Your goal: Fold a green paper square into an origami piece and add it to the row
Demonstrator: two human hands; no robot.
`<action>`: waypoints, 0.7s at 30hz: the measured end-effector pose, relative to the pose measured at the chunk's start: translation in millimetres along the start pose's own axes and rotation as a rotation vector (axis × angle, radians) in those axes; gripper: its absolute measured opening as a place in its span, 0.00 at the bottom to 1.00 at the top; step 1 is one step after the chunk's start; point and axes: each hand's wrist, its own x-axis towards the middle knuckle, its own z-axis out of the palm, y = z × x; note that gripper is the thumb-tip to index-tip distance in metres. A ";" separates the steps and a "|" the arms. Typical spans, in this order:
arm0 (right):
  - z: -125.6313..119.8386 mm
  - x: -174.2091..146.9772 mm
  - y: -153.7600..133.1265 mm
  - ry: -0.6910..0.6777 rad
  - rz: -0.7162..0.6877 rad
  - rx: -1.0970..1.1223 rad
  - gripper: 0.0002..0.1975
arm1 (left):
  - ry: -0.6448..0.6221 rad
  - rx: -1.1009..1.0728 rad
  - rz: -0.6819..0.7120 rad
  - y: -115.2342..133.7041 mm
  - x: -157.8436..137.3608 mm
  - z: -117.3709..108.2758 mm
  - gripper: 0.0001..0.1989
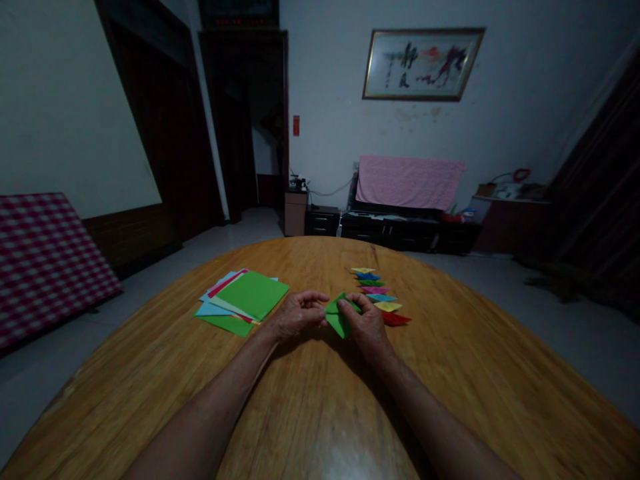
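Observation:
A folded piece of green paper (338, 323) is held just above the table between both hands. My right hand (366, 325) grips it, thumb on top, covering its right part. The fingers of my left hand (299, 315) are curled and pinch its left edge. Just beyond my right hand lies a row of several small folded paper boats, with a red one (397, 319) nearest and a pale yellow one (363, 270) farthest. To the left of my left hand is a loose stack of coloured paper sheets (253, 295), a green one on top.
The round wooden table (320, 413) fills the foreground. Beyond it stand a low black cabinet (390, 228) and a screen-like object draped with a pink cloth (410, 181). A red checkered cloth panel (50, 260) is at the left, beside dark doorways.

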 end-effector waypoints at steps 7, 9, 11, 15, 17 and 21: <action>1.0 -1.2 -0.9 0.019 0.003 0.028 0.15 | -0.008 0.023 -0.025 -1.0 -1.9 -0.8 0.17; 1.3 -1.5 -1.8 0.030 0.003 0.028 0.15 | 0.038 0.055 -0.015 0.3 -1.3 0.9 0.17; 1.8 -2.0 -2.6 0.040 0.005 0.023 0.14 | 0.083 0.069 0.005 1.6 -1.2 4.4 0.17; 2.9 -4.2 -4.6 0.033 0.025 0.045 0.15 | 0.117 0.015 -0.005 4.1 -3.7 13.9 0.16; 3.3 -5.2 -5.2 0.033 0.031 0.064 0.15 | 0.133 0.005 -0.012 5.0 -5.5 17.3 0.15; 4.0 -6.1 -5.4 0.024 0.048 0.098 0.15 | 0.161 0.021 -0.012 4.4 -6.8 19.3 0.15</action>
